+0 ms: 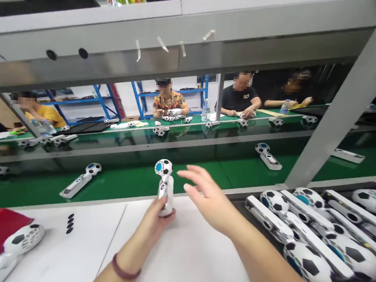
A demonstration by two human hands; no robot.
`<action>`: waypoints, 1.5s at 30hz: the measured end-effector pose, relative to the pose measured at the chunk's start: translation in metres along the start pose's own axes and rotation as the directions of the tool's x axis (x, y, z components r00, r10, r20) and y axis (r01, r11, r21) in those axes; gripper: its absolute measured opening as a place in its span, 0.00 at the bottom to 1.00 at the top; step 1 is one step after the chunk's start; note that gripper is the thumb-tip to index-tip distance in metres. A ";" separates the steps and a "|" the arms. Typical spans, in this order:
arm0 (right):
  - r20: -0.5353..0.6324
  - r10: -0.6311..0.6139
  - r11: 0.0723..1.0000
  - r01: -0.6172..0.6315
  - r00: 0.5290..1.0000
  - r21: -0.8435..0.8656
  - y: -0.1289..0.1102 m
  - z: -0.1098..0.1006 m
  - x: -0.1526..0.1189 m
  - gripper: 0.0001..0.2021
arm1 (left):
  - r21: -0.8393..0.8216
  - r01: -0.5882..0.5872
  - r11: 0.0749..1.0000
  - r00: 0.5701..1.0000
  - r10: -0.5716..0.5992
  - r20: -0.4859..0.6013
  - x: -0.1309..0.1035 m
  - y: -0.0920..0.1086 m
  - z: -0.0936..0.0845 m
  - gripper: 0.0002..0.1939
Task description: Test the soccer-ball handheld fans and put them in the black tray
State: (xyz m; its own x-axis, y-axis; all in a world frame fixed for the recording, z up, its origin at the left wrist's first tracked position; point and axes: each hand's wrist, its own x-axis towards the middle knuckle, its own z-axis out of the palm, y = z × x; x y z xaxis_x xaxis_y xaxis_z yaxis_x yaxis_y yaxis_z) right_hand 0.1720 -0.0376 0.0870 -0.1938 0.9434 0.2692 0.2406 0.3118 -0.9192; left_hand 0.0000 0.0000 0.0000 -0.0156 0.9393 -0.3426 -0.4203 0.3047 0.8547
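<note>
Gripping football-headed fan (164, 186) upright, left hand (157, 218); right hand (205, 196) spread, empty, just beside.

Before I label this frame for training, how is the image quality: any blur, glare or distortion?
Head view: the right hand is slightly motion-blurred, while the fan held upright in the left hand is fairly sharp. The fans in the tray at right smear toward the corner. The steel shelf bows from lens distortion, and the belt shows soft sheen. The far workers are soft.
</note>
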 end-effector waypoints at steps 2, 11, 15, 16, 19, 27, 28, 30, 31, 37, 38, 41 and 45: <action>0.160 0.174 0.985 -0.171 0.972 -0.034 0.023 0.015 0.010 0.19 | -0.005 0.042 0.999 0.998 -0.042 0.056 -0.016 -0.017 0.000 0.21; 0.246 0.172 0.939 -0.234 0.954 0.253 0.078 0.026 0.024 0.23 | 0.327 -0.057 0.943 0.989 0.008 0.149 -0.022 -0.054 0.003 0.26; 0.243 0.187 0.899 -0.265 0.952 0.347 0.081 0.026 0.025 0.23 | 0.365 -0.081 0.928 0.987 0.024 0.157 -0.023 -0.051 0.003 0.26; 0.229 0.179 0.905 -0.252 0.957 0.343 0.081 0.027 0.024 0.23 | 0.361 -0.082 0.929 0.988 0.028 0.154 -0.023 -0.051 0.002 0.26; 0.181 0.141 0.938 -0.190 0.973 0.289 0.081 0.031 0.021 0.22 | 0.263 -0.030 0.964 0.977 -0.028 0.213 -0.022 -0.049 0.000 0.29; 0.240 0.023 0.998 -0.038 0.971 0.058 0.084 0.045 0.012 0.23 | 0.021 0.034 0.999 0.931 -0.040 0.364 -0.023 -0.047 -0.003 0.36; 0.244 0.038 0.996 -0.055 0.969 0.064 0.085 0.045 0.012 0.23 | 0.022 0.023 1.000 0.926 -0.029 0.376 -0.022 -0.048 -0.003 0.36; 0.254 0.102 0.985 -0.133 0.962 0.107 0.087 0.045 0.013 0.22 | 0.037 0.003 0.999 0.923 -0.017 0.384 -0.020 -0.050 -0.006 0.34; 0.253 0.127 0.977 -0.165 0.959 0.135 0.089 0.045 0.013 0.22 | 0.049 -0.007 0.999 0.924 -0.012 0.381 -0.018 -0.051 -0.007 0.34; 0.205 0.183 0.945 -0.229 0.962 0.233 0.098 0.050 0.015 0.21 | 0.087 -0.021 0.996 0.912 -0.016 0.409 -0.013 -0.048 -0.011 0.37; 0.202 0.189 0.940 -0.236 0.961 0.246 0.100 0.051 0.015 0.21 | 0.084 -0.010 0.996 0.913 -0.025 0.408 -0.013 -0.047 -0.011 0.37; 0.218 0.193 0.918 -0.255 0.957 0.303 0.105 0.052 0.016 0.22 | 0.074 -0.006 0.997 0.910 -0.025 0.414 -0.014 -0.045 -0.010 0.39; 0.236 0.201 0.900 -0.274 0.951 0.339 0.108 0.051 0.016 0.23 | 0.063 -0.035 0.997 0.913 0.007 0.408 -0.015 -0.045 -0.010 0.36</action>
State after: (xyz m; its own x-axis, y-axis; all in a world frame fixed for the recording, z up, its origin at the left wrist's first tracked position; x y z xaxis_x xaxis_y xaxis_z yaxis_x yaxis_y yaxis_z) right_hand 0.1463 0.0051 -0.0227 -0.3600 0.9329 0.0040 -0.0532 -0.0163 -0.9985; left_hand 0.0103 -0.0293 -0.0366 0.3529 0.9239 -0.1478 -0.3619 0.2805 0.8890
